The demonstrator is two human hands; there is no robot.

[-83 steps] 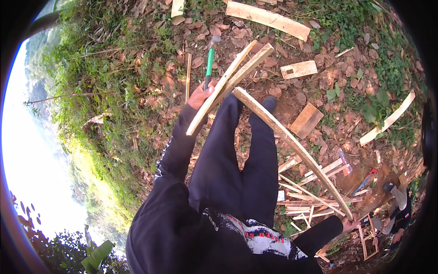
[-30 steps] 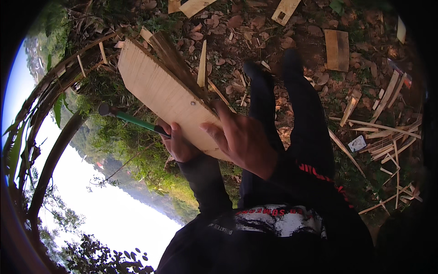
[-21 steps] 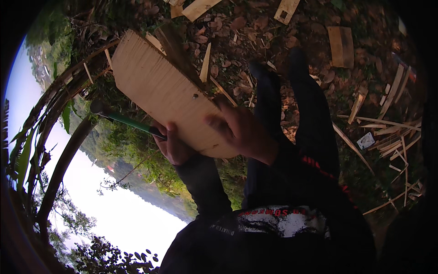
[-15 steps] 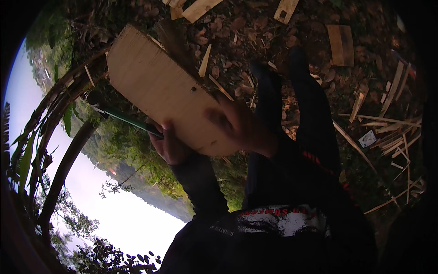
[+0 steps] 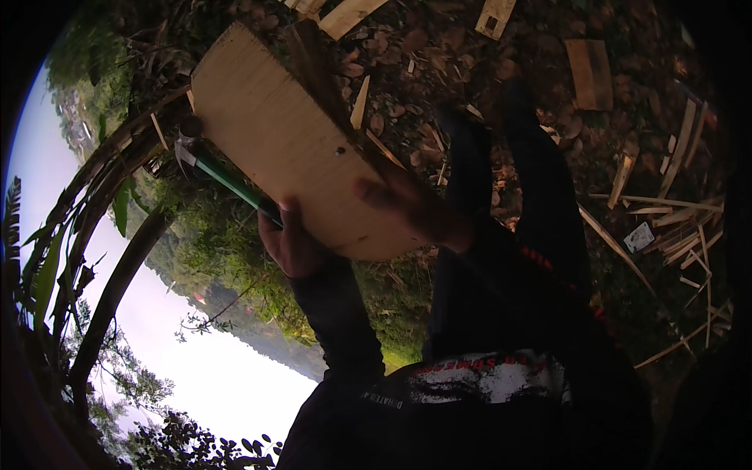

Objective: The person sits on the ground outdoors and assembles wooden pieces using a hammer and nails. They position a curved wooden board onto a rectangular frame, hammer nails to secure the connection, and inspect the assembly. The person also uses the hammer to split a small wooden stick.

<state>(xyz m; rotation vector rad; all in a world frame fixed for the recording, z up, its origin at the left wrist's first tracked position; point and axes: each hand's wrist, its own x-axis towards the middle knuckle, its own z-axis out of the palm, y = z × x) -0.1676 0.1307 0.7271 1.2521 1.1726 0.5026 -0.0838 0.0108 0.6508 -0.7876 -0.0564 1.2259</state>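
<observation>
A pale wooden board [image 5: 274,125] with angled corners and a small dark spot is held up, tilted, in front of me. My right hand [image 5: 419,210] grips its right edge, with the thumb lying on the face and the other fingers hidden behind. At the board's lower left edge my left hand [image 5: 291,241] is closed round a claw hammer [image 5: 227,179] with a green handle. The left thumb also rests on the board's edge. The hammer's metal head points up and left, beside the board.
Split wood strips [image 5: 681,227] lie piled on the ground at right. A flat wood piece [image 5: 589,74] lies among dry leaves beyond my legs [image 5: 540,180]. A curved trunk [image 5: 117,290] stands at left, where the slope drops to trees.
The hammer head has come into clearer view beside the board, its handle showing more. The board has shifted slightly right and up with my hands still on it.
</observation>
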